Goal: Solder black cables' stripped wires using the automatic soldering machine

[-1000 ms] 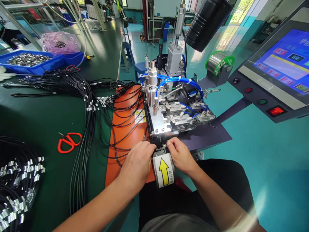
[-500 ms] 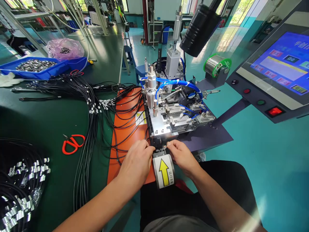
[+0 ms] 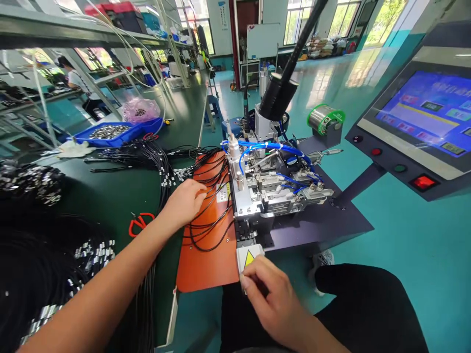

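Over the orange board (image 3: 206, 264) is my left hand (image 3: 186, 200), thumb and forefinger slightly apart, with nothing visible between them. Black cables (image 3: 211, 240) run across the board beside and beneath its fingers, into the side of a metal bench machine (image 3: 250, 201). My right hand (image 3: 270, 291) is closed in a pinch in front of the machine, partly covering a white label with a yellow arrow (image 3: 249, 257). Whatever its fingertips hold, if anything, is too small to make out.
Red-handled scissors (image 3: 137, 225) lie left of my left forearm. Bundled cables with shiny ends (image 3: 97, 255) lie at the left. A blue tray (image 3: 105, 137) holds small metal parts. A solder spool (image 3: 326, 119), a black lamp-like cylinder (image 3: 277, 95) and a touchscreen (image 3: 427, 115) surround the machine.
My left hand has left the machine's front and moved away, up over the cables. My right hand has drawn back towards me, over the arrow label. The camera view has tilted up.
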A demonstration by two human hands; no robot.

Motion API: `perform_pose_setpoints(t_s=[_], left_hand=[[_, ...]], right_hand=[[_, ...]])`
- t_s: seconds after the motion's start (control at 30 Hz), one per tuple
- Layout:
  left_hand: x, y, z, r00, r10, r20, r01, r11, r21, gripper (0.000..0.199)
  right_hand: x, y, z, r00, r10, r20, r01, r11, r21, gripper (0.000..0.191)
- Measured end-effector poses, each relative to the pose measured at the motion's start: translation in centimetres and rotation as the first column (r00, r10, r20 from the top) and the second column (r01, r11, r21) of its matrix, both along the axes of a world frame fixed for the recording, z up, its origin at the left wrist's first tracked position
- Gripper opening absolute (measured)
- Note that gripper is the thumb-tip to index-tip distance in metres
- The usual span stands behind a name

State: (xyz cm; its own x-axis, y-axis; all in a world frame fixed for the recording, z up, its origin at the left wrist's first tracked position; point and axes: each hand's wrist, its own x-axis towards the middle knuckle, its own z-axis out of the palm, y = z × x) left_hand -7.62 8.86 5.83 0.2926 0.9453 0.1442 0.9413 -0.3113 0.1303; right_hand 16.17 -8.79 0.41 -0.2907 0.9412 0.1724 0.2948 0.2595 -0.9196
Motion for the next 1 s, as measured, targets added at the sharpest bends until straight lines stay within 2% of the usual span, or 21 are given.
perform_pose_setpoints(t_s=[0.1, 0.2, 0.3, 0.37, 0.43, 0.53, 0.63, 0.7, 0.87, 0.93, 1.0], left_hand=[[-0.6, 3.5, -0.4, 0.995, 0.09, -0.031, -0.089, 0.995, 0.041, 0.035], [-2.6, 5.9, 0.2, 0.95, 0.309, -0.047, -0.305, 0.95, 0.064, 0.043], [-6.0, 6.2, 1.7, 0.858, 0.508, -0.079, -0.508, 0.861, 0.017, 0.05], [-8.0, 5.1, 2.5, 0.812, 0.57, -0.125, -0.58, 0.813, -0.059, 0.05], [-9.2, 3.3, 2.7, 0.797, 0.579, -0.172, -0.603, 0.781, -0.163, 0.046], [-9.4, 0.3, 1.5, 0.803, 0.558, -0.209, -0.596, 0.745, -0.3, 0.038], [-8.8, -1.5, 0.0, 0.79, 0.564, -0.239, -0.612, 0.705, -0.358, 0.021], [-8.6, -1.9, -0.4, 0.779, 0.58, -0.239, -0.626, 0.691, -0.362, 0.021], [-9.0, -1.7, 1.2, 0.749, 0.651, -0.124, -0.656, 0.703, -0.274, 0.019], [-9.2, -1.7, 1.9, 0.739, 0.674, -0.021, -0.652, 0.705, -0.279, 0.018], [-9.3, -1.8, 2.4, 0.711, 0.695, 0.109, -0.629, 0.697, -0.344, 0.019]], right_hand=[[-0.5, -0.1, -0.7, 0.997, 0.049, 0.056, -0.051, 0.998, 0.047, 0.013], [-0.3, 0.0, -1.1, 0.996, 0.051, 0.073, -0.054, 0.998, 0.037, 0.013], [-0.1, 0.0, -1.0, 0.993, 0.061, 0.097, -0.065, 0.997, 0.038, 0.013], [-0.3, -0.1, -0.7, 0.989, 0.088, 0.122, -0.092, 0.995, 0.025, 0.013], [-0.9, -0.2, -0.5, 0.981, 0.147, 0.126, -0.15, 0.989, 0.017, 0.012], [-2.6, -0.3, -0.2, 0.958, 0.26, 0.122, -0.266, 0.963, 0.034, 0.01], [-4.7, -0.3, -0.2, 0.918, 0.363, 0.158, -0.376, 0.925, 0.06, 0.01], [-5.8, -0.3, -0.1, 0.89, 0.412, 0.194, -0.435, 0.896, 0.093, 0.01], [-7.4, 0.3, 0.6, 0.86, 0.446, 0.249, -0.491, 0.856, 0.161, 0.014], [-7.9, 0.8, 1.0, 0.876, 0.432, 0.216, -0.469, 0.867, 0.167, 0.015], [-8.5, 1.3, 1.3, 0.903, 0.411, 0.123, -0.426, 0.894, 0.137, 0.015]])
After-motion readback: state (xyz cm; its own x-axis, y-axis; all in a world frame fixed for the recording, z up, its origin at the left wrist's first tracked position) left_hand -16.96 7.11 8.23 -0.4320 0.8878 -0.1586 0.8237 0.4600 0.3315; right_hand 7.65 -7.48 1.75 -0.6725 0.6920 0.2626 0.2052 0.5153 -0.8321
